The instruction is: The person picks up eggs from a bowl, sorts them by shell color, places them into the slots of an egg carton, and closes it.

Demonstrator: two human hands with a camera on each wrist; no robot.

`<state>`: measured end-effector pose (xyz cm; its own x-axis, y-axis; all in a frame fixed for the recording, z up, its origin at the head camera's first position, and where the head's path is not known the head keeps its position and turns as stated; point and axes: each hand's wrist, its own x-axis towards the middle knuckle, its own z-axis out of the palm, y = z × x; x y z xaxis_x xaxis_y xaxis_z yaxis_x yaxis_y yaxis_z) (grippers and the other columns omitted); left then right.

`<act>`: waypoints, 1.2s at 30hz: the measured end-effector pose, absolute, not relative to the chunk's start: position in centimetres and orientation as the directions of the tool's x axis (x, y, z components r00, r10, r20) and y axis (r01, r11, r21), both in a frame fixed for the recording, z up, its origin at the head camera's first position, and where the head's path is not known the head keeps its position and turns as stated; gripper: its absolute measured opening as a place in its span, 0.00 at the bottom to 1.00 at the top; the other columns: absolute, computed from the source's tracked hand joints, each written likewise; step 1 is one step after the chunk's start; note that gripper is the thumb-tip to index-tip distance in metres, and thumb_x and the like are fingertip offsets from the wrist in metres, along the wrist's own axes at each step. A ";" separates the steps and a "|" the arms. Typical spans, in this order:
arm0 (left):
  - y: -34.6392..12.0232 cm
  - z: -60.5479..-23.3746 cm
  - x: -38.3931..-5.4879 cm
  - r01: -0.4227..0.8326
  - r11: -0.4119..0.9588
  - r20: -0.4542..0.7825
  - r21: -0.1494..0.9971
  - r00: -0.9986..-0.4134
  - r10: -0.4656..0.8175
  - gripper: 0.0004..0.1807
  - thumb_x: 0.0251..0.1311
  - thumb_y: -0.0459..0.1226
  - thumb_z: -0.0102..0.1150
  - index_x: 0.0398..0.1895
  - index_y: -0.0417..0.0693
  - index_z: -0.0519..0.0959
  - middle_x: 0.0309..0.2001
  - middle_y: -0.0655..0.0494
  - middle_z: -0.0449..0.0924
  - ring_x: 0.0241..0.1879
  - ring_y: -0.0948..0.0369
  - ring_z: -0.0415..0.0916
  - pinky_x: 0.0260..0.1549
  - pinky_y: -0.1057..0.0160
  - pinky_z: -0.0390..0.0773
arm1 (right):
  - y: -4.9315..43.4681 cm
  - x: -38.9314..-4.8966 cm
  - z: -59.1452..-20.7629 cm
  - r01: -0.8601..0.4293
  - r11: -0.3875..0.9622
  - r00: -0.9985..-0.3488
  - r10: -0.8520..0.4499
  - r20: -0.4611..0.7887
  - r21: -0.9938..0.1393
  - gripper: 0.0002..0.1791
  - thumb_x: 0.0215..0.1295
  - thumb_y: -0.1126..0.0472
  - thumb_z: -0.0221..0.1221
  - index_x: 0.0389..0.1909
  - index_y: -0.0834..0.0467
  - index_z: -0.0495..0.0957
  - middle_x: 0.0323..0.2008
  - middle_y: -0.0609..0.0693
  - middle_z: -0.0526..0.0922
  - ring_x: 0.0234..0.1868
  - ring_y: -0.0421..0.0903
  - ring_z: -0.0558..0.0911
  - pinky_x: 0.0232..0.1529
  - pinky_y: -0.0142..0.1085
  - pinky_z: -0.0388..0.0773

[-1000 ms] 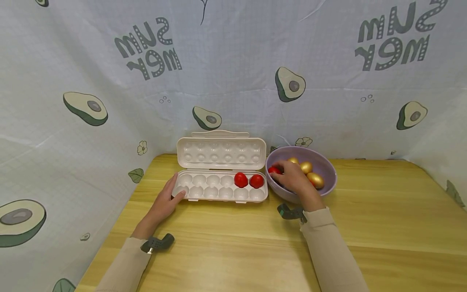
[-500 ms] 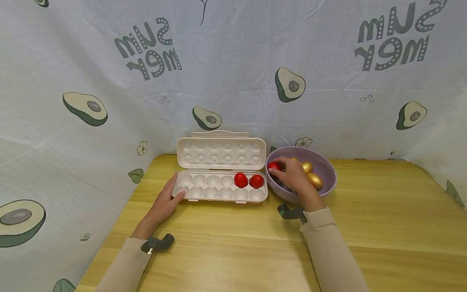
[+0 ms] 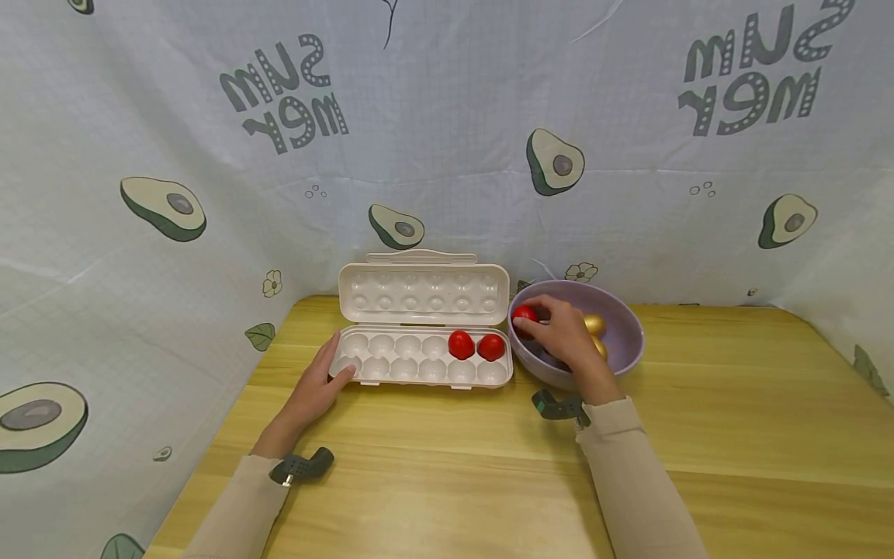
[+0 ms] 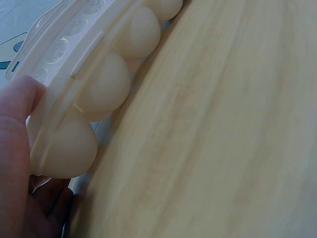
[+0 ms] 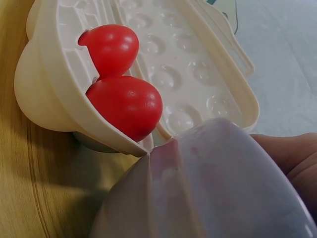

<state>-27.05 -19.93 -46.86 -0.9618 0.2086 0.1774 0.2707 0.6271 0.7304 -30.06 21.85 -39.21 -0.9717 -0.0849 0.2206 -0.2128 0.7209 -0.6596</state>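
Right hand (image 3: pixel 561 330) has risen slightly, pinching a red egg (image 3: pixel 522 317); carton (image 3: pixel 407 368) (left hand (image 3: pixel 313 390) gripping) seats two reds (image 3: pixel 461 345), bowl (image 3: pixel 631 330) retains gold eggs (image 3: pixel 595 324).

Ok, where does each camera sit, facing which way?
Head: head-worn, facing forward and down at a cream plastic egg carton and round lilac bowl; the left hand, right hand and beige-sleeved forearms show.
Left wrist: worn there, facing the carton's rounded cells; that hand shows partly.
Right wrist: worn there, facing bowl and carton; that hand's edge shows.
Head and right wrist share two glossy red eggs in the carton.
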 end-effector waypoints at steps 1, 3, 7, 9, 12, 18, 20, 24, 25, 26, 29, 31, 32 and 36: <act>-19.9 -46.8 -27.0 0.270 0.627 0.177 0.731 -0.962 0.208 0.41 0.69 0.45 0.51 0.77 0.41 0.42 0.75 0.39 0.44 0.73 0.43 0.44 0.69 0.42 0.48 | 21.8 -30.0 -39.2 -0.210 0.718 -0.972 -0.082 0.219 -0.663 0.23 0.62 0.54 0.65 0.53 0.62 0.77 0.48 0.61 0.82 0.50 0.58 0.80 0.55 0.50 0.75; -19.9 -46.9 -27.1 0.270 0.628 0.177 0.730 -0.962 0.208 0.41 0.70 0.45 0.51 0.77 0.41 0.43 0.75 0.39 0.44 0.73 0.43 0.44 0.69 0.42 0.48 | 21.8 -30.0 -39.1 -0.206 0.715 -0.973 -0.077 0.218 -0.669 0.23 0.62 0.54 0.65 0.53 0.62 0.77 0.48 0.61 0.82 0.50 0.58 0.80 0.54 0.50 0.75; -19.9 -46.9 -27.2 0.274 0.626 0.182 0.730 -0.961 0.209 0.41 0.69 0.45 0.51 0.76 0.40 0.43 0.75 0.39 0.45 0.73 0.42 0.44 0.69 0.42 0.48 | 21.8 -29.9 -39.0 -0.205 0.703 -0.972 -0.063 0.227 -0.681 0.23 0.61 0.54 0.65 0.53 0.62 0.77 0.48 0.62 0.82 0.49 0.58 0.81 0.52 0.49 0.77; -19.9 -46.9 -27.1 0.277 0.624 0.185 0.730 -0.960 0.209 0.41 0.69 0.45 0.51 0.76 0.40 0.43 0.75 0.39 0.45 0.73 0.43 0.45 0.69 0.42 0.48 | 21.8 -29.9 -39.0 -0.205 0.698 -0.971 -0.058 0.231 -0.686 0.22 0.61 0.55 0.65 0.53 0.62 0.77 0.48 0.62 0.82 0.49 0.59 0.81 0.51 0.49 0.78; -19.9 -46.9 -27.1 0.274 0.622 0.183 0.733 -0.961 0.208 0.41 0.69 0.45 0.51 0.77 0.40 0.43 0.75 0.39 0.45 0.73 0.43 0.45 0.69 0.42 0.48 | 21.8 -29.9 -39.0 -0.196 0.685 -0.973 -0.045 0.228 -0.701 0.22 0.61 0.55 0.66 0.53 0.61 0.78 0.48 0.61 0.82 0.49 0.58 0.81 0.50 0.49 0.79; -19.8 -47.1 -27.2 0.268 0.620 0.175 0.737 -0.962 0.208 0.42 0.69 0.46 0.51 0.77 0.41 0.42 0.75 0.40 0.44 0.73 0.43 0.44 0.69 0.42 0.48 | 21.9 -30.1 -39.2 -0.190 0.671 -0.972 -0.025 0.234 -0.717 0.23 0.61 0.52 0.66 0.54 0.59 0.77 0.47 0.59 0.83 0.49 0.56 0.81 0.49 0.48 0.79; -19.8 -47.1 -27.2 0.271 0.619 0.177 0.737 -0.961 0.210 0.42 0.69 0.45 0.51 0.77 0.41 0.43 0.75 0.40 0.44 0.73 0.43 0.44 0.69 0.42 0.48 | 21.9 -30.1 -39.2 -0.184 0.664 -0.972 -0.014 0.234 -0.725 0.24 0.61 0.51 0.66 0.54 0.58 0.78 0.47 0.59 0.83 0.49 0.56 0.81 0.49 0.48 0.79; -19.9 -47.1 -27.2 0.277 0.619 0.182 0.735 -0.960 0.212 0.41 0.70 0.45 0.51 0.76 0.40 0.43 0.75 0.39 0.44 0.73 0.42 0.44 0.69 0.42 0.48 | 21.9 -30.1 -39.1 -0.191 0.631 -0.970 -0.006 0.241 -0.752 0.24 0.60 0.51 0.67 0.54 0.57 0.78 0.48 0.58 0.83 0.49 0.55 0.81 0.50 0.48 0.79; -19.9 -47.1 -27.3 0.279 0.620 0.185 0.733 -0.959 0.213 0.41 0.70 0.45 0.51 0.76 0.39 0.43 0.75 0.39 0.44 0.73 0.42 0.44 0.68 0.41 0.48 | 21.9 -30.1 -39.1 -0.199 0.622 -0.969 -0.006 0.249 -0.757 0.24 0.60 0.51 0.67 0.54 0.57 0.78 0.48 0.58 0.83 0.49 0.55 0.82 0.49 0.48 0.79; -19.9 -47.1 -27.2 0.280 0.619 0.186 0.734 -0.959 0.213 0.41 0.70 0.45 0.51 0.76 0.39 0.43 0.75 0.39 0.45 0.73 0.42 0.44 0.69 0.42 0.48 | 21.9 -30.1 -39.1 -0.206 0.614 -0.967 -0.008 0.255 -0.762 0.23 0.60 0.52 0.67 0.54 0.57 0.78 0.48 0.58 0.83 0.49 0.55 0.82 0.49 0.48 0.79; -19.9 -47.0 -27.2 0.280 0.618 0.187 0.734 -0.959 0.212 0.41 0.69 0.45 0.51 0.76 0.40 0.43 0.75 0.39 0.45 0.73 0.42 0.45 0.69 0.42 0.48 | 21.8 -30.1 -39.1 -0.231 0.599 -0.960 -0.012 0.279 -0.767 0.23 0.59 0.52 0.67 0.53 0.58 0.78 0.48 0.58 0.83 0.49 0.55 0.82 0.49 0.48 0.80; -19.9 -46.9 -27.1 0.280 0.617 0.187 0.736 -0.959 0.212 0.41 0.69 0.44 0.51 0.76 0.40 0.43 0.75 0.39 0.45 0.73 0.42 0.45 0.69 0.42 0.48 | 21.7 -30.0 -39.0 -0.239 0.595 -0.957 -0.013 0.289 -0.767 0.23 0.59 0.52 0.67 0.53 0.58 0.78 0.48 0.57 0.82 0.49 0.55 0.82 0.49 0.48 0.80; -19.9 -46.8 -27.0 0.279 0.616 0.186 0.737 -0.960 0.211 0.41 0.69 0.44 0.51 0.76 0.40 0.43 0.75 0.39 0.45 0.73 0.43 0.45 0.69 0.42 0.48 | 21.7 -30.0 -38.9 -0.243 0.594 -0.956 -0.014 0.293 -0.766 0.23 0.59 0.52 0.67 0.53 0.58 0.78 0.48 0.58 0.82 0.48 0.56 0.82 0.48 0.48 0.80; -19.9 -46.7 -27.0 0.275 0.618 0.183 0.737 -0.960 0.210 0.41 0.69 0.44 0.51 0.77 0.40 0.43 0.75 0.39 0.45 0.73 0.43 0.45 0.69 0.42 0.48 | 21.4 -29.8 -38.7 -0.250 0.595 -0.953 -0.013 0.302 -0.764 0.23 0.59 0.52 0.67 0.53 0.59 0.78 0.48 0.58 0.82 0.49 0.56 0.82 0.49 0.48 0.80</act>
<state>-26.98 -19.94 -46.75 -0.9604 0.2103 0.1827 0.2754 0.6176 0.7367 -29.81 21.38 -38.72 -0.9532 -0.0132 0.3021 -0.2502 0.5951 -0.7637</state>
